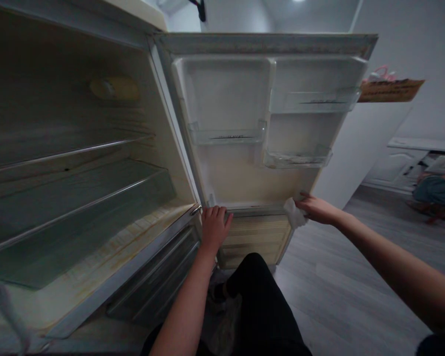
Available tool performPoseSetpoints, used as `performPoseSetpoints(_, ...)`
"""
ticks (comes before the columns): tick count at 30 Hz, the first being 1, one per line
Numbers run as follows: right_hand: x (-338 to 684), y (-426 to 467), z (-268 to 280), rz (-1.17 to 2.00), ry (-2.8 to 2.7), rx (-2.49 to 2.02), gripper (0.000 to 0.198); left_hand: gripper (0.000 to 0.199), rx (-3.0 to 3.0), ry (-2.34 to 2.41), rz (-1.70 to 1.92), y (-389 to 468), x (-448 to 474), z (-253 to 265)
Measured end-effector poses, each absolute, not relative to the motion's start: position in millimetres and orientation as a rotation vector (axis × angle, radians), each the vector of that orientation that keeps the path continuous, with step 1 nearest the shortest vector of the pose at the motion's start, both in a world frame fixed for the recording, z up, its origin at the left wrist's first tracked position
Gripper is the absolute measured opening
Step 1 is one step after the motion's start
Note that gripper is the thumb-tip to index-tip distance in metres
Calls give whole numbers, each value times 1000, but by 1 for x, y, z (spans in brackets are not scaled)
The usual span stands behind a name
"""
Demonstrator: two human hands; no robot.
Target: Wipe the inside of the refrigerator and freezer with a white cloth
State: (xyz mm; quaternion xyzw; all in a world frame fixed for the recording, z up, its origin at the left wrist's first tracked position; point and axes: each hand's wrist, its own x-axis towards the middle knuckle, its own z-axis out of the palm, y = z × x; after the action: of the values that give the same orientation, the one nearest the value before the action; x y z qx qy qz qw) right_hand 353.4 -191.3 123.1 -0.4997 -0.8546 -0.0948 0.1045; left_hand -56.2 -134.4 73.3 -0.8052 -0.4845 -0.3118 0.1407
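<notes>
The upper refrigerator door point(244, 178) stands swung wide in front of me, its inner side facing me. My left hand point(215, 227) rests on its lower edge near the hinge, fingers laid on the rim and thumb apart, holding nothing loose. At the lower corner on the opposite side, my right hand point(315, 207) pinches a crumpled white cloth point(295, 213), perhaps tissue, against the door edge. Clear door bins point(228, 136) line the door. To the left, the refrigerator compartment point(163, 202) is open, with glass shelves point(96, 207) and yellowish stains on its floor.
A yellowish rounded object point(114, 89) is high inside the compartment. Below, the lower door point(255, 237) is also open, beside clear-fronted drawers point(155, 277). My black-clad knee point(259, 291) is beneath the doors. A cardboard box point(391, 91) tops a white cabinet point(371, 133) at right.
</notes>
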Motion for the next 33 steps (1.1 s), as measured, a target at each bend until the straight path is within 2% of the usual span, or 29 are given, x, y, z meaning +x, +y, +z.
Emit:
performPoseSetpoints(3,371,-206,118,-501,-2250,-1339,15,29,-2313,-1414,-874,-135,-53,74)
performPoseSetpoints(5,383,-218,106,-689,-1807,-1373,20,28,-2313,-1425,-869,-135,-53,74)
performPoseSetpoints(7,389,-225,90,-696,-1347,-1444,29,28,-2318,-1439,-863,-135,-52,75)
performPoseSetpoints(9,385,-226,71,-418,-969,-1486,35,27,-2322,-1453,-856,-136,-51,75)
performPoseSetpoints(13,345,-209,35,655,-507,-1234,20,27,-2316,-1458,-858,-138,-52,76)
performPoseSetpoints(14,331,-202,30,841,-476,-1126,20,27,-2315,-1454,-864,-138,-52,76)
performPoseSetpoints(16,306,-190,25,972,-520,-971,25,25,-2319,-1441,-884,-138,-53,76)
performPoseSetpoints(22,245,-174,36,909,-949,-924,50,23,-2332,-1441,-959,-137,-49,74)
performPoseSetpoints(27,158,-163,34,1174,-1171,-997,52,23,-2299,-1455,-929,-136,-44,71)
performPoseSetpoints(30,96,-148,25,1435,-1088,-873,49,22,-2303,-1465,-914,-137,-45,70)
performPoseSetpoints(33,51,-135,16,1540,-1097,-789,48,19,-2316,-1466,-917,-138,-48,70)
